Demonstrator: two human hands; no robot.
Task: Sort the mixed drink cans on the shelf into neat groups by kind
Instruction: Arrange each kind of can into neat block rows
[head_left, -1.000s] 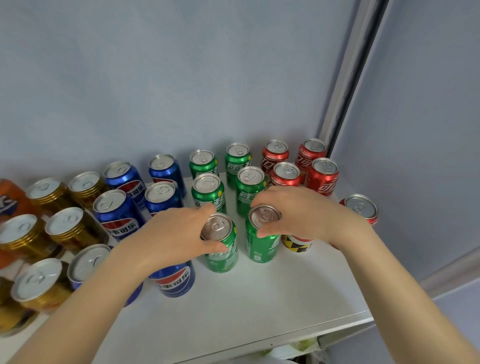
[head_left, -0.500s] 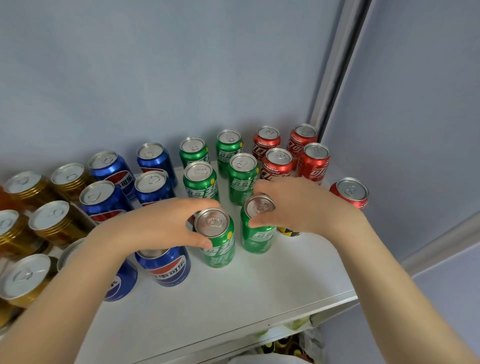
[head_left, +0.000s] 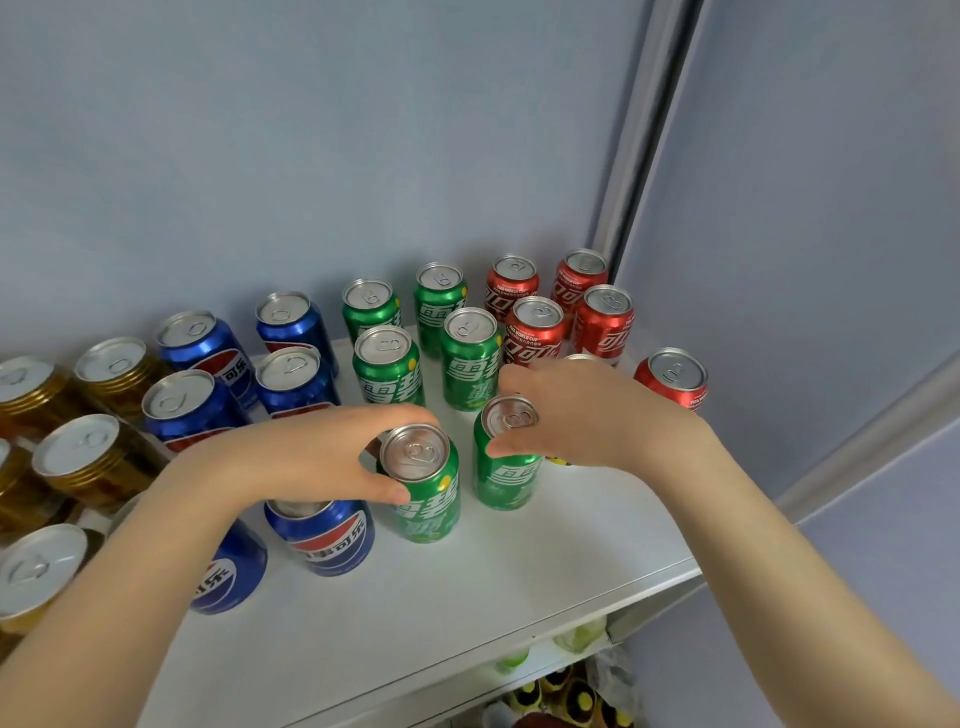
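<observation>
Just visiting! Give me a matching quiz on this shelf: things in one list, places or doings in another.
1 left hand
2 right hand
3 lone red can
4 gold cans

A far left of the shelf
B grips the nearest green can
C apart, by the right wall
D grips the green can nearer the reds

Pairs: 1-B, 2-D, 3-C, 4-A

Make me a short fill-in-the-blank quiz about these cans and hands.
The left hand grips one can and the right hand another; both cans are ____.
Behind them, ____ more green cans stand in a square block.
The blue cans stand to the ____ of the green ones.
One red can stands apart by the ____ wall.
Missing words: green, four, left, right.
</observation>
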